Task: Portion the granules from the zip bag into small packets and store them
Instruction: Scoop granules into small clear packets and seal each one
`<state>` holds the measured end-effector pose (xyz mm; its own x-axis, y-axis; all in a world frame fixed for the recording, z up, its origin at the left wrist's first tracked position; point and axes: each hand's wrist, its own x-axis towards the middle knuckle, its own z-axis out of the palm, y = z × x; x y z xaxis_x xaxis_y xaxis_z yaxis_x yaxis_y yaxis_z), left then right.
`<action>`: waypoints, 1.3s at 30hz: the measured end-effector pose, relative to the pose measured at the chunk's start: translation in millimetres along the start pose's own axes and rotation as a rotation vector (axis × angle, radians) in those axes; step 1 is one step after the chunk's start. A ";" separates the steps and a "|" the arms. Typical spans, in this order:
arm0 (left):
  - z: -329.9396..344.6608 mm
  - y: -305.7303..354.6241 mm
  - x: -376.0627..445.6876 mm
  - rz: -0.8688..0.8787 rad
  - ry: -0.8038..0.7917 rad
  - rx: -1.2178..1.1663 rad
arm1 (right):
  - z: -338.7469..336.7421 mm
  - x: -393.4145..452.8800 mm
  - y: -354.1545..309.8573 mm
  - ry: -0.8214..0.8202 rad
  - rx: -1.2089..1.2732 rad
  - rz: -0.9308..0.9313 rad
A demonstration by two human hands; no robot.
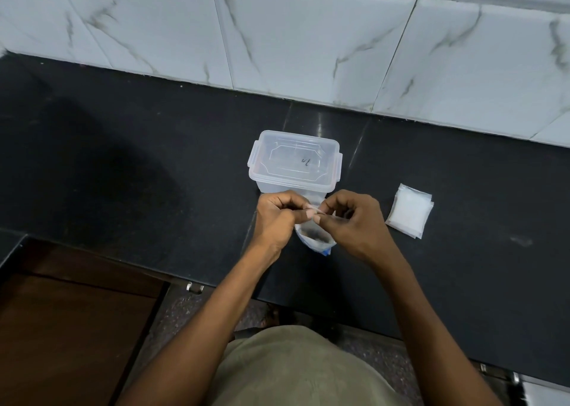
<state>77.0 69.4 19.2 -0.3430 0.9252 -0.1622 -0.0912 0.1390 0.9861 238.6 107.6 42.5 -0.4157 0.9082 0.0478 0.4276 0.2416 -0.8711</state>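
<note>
A clear zip bag (314,239) with a blue strip at its near end sits on the black counter, just in front of a lidded clear plastic box (294,162). My left hand (276,217) and my right hand (351,220) meet above the bag, and both pinch a small clear packet (315,210) between thumb and fingertips. The packet is mostly hidden by the fingers. A small stack of filled packets (408,211) holding white granules lies on the counter to the right of my right hand.
The black counter (154,165) ends at a marble-tiled wall (308,41) behind the box. A brown wooden cabinet front (71,328) sits below the counter's front edge at the left. My own body fills the bottom of the view.
</note>
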 end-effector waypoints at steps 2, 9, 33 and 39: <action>-0.2 1.9 0.3 -0.025 -0.012 0.008 | 1.3 1.9 -2.2 -0.031 -0.029 0.010; -9.0 12.1 3.1 -0.045 -0.078 0.015 | 4.6 6.3 -4.9 -0.123 -0.132 0.011; -5.4 17.6 -8.5 -0.045 0.346 -0.096 | -3.0 -6.1 6.0 0.024 -0.054 -0.038; -3.9 14.1 -11.0 -0.051 0.379 -0.117 | -6.2 -8.8 7.4 0.029 -0.034 -0.044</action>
<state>75.8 59.8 34.8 -0.6542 0.7190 -0.2344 -0.2154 0.1200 0.9691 250.4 103.5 38.7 -0.4112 0.9060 0.1000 0.4370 0.2922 -0.8507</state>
